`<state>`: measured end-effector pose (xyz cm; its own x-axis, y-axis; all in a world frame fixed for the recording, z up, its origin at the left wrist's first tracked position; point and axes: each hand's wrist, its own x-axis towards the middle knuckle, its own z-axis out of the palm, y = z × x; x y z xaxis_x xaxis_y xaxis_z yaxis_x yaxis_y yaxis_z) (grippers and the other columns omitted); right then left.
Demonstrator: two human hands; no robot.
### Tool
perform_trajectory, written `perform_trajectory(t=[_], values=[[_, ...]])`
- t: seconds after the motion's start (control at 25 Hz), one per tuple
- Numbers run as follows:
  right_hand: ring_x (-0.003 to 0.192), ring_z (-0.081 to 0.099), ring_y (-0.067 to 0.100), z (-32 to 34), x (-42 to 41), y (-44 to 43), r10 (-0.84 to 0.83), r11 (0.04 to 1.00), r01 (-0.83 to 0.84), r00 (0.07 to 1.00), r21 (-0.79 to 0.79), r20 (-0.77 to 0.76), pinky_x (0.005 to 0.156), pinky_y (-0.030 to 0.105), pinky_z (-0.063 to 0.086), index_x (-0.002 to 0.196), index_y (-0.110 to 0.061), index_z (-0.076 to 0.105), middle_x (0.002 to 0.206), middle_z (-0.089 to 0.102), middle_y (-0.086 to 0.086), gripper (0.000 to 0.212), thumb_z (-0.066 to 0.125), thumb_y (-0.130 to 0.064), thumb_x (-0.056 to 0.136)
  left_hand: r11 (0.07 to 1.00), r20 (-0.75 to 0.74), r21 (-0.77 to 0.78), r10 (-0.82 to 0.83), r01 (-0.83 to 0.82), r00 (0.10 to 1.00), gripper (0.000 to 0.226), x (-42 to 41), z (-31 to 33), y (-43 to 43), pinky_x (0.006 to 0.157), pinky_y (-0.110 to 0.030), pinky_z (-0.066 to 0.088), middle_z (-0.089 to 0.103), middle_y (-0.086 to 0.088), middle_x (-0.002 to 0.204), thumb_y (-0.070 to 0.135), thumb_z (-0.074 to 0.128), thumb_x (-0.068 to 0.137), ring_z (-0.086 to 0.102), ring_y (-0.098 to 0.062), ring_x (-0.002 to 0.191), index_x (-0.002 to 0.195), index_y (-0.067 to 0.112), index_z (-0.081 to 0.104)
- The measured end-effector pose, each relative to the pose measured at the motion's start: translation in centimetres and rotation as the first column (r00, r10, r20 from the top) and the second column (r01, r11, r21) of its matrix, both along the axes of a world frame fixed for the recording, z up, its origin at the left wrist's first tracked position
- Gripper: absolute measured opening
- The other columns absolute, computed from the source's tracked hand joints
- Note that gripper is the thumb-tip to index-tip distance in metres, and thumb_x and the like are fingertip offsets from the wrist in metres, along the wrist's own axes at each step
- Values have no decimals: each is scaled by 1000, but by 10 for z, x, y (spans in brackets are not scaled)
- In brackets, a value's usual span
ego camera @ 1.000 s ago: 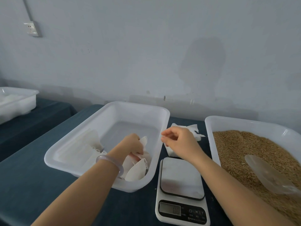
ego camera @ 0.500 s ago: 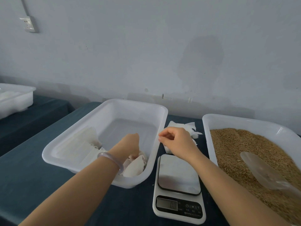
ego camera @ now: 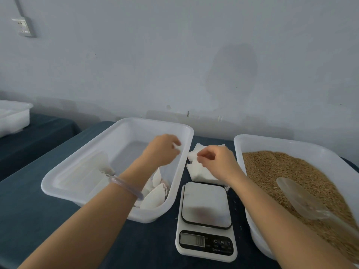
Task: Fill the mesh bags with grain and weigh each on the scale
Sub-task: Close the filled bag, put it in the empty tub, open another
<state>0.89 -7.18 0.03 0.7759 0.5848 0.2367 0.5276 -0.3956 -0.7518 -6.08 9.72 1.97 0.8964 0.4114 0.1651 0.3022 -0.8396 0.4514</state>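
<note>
My left hand (ego camera: pixel 163 150) hovers above the right side of a white tub (ego camera: pixel 81 171), its fingers loosely curled with nothing plainly in them. Filled white mesh bags (ego camera: pixel 153 197) lie in that tub's near right corner. A pile of empty mesh bags (ego camera: pixel 200 171) lies on the table behind the scale, and my right hand (ego camera: pixel 215 162) pinches the top one. The white kitchen scale (ego camera: pixel 206 220) has a bare platform. On the right, a tub of brown grain (ego camera: pixel 275 171) holds a clear plastic scoop (ego camera: pixel 297 197).
A dark blue cloth (ego camera: pixel 29 200) covers the table, which stands against a pale wall. Another white tub (ego camera: pixel 13 117) sits on a second table at the far left. A few stray grains lie beside the scale.
My left hand has risen from the filled bags in the tub and moved right, towards the tub's wall. My right hand has stayed over the pile of empty bags.
</note>
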Motion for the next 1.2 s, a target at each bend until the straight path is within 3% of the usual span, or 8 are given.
perform_trajectory(t=[0.12,0.24,0.36,0.56,0.76,0.92,1.04,1.2], values=[[77,59,1,0,13,-18,-76,997,77,997,-25,32,68,11,40,85,-26,68,79,64,-15,10,65,-16,86,990,20,60,-131,130,991,24,21,8,-47,81,-29,44,64,-7,110,14,49,93,59,-25,102,110,11,65],[75,58,-4,-10,19,-39,-143,988,147,986,-52,80,65,7,40,85,-25,69,76,62,-17,8,67,-17,84,929,-293,302,-124,215,948,26,39,-31,-91,85,-33,46,55,-14,120,7,47,92,54,-29,113,115,5,58],[75,57,-9,-16,17,-51,-138,987,145,986,-72,94,66,5,41,80,-31,66,75,59,-23,13,68,-18,84,900,-490,366,-29,236,871,37,53,-72,-104,95,-35,40,43,-17,134,8,46,94,42,-29,124,131,3,47],[71,54,-16,-18,13,-59,-116,989,128,984,-79,135,60,0,40,87,-26,71,73,58,-25,7,67,-21,85,875,-360,448,-9,182,933,26,74,-82,-103,79,-29,37,55,-9,122,6,45,94,50,-26,115,117,9,57],[73,58,-9,-19,14,-68,-150,986,155,985,-61,91,62,1,39,86,-25,72,75,63,-20,7,67,-21,83,818,-307,538,-35,204,951,22,76,-80,-97,85,-30,39,53,-8,118,13,53,91,46,-25,113,112,12,59],[73,56,-6,-16,19,-73,-219,973,225,969,-50,110,65,5,40,96,-20,71,80,62,-17,12,66,-20,85,944,-58,322,-53,69,997,10,65,-44,-99,65,-27,38,59,-5,97,10,49,85,54,-24,89,90,12,58],[91,56,3,-9,25,-79,-264,964,263,962,25,63,82,20,44,115,-19,62,102,61,-12,29,64,-19,86,998,143,-58,-24,32,989,8,47,-10,-86,49,-26,35,51,0,65,13,51,76,48,-22,64,69,12,49],[97,64,9,2,23,-79,-4,974,79,943,213,-333,84,29,52,111,-20,62,105,68,-7,32,71,-28,82,743,208,-648,-39,168,977,11,17,10,-81,55,-34,58,61,-6,71,7,53,78,66,-23,58,68,11,50]])
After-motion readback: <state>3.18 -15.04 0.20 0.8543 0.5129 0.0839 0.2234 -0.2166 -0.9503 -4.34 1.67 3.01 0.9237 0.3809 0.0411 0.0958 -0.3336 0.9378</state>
